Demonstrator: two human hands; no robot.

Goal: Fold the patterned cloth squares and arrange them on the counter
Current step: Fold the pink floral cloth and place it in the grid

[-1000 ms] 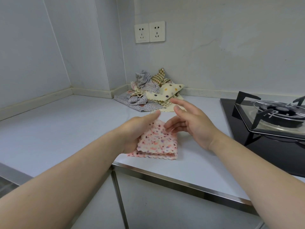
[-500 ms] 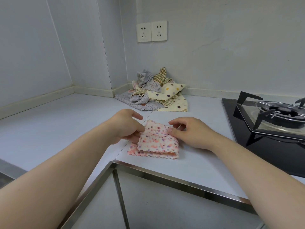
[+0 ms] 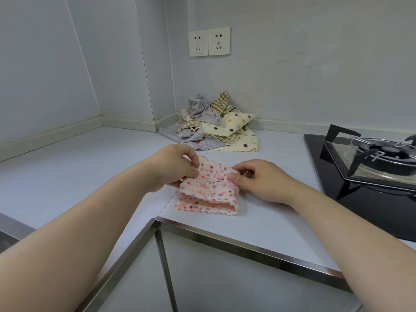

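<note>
Pale corner desk, grey wall, and left of the gas hob the pink spotted cloth lies part folded, far flap raised: left hand and right hand each pinch a far corner in curled fingers. Mid-fold, I'd say; next, lay that flap down square. The pile of unfolded cloths, farther back left of the hob, sits well clear of the work

Pink spotted cloth folded near counter edge; unfolded patterned cloths heaped in corner.
</note>
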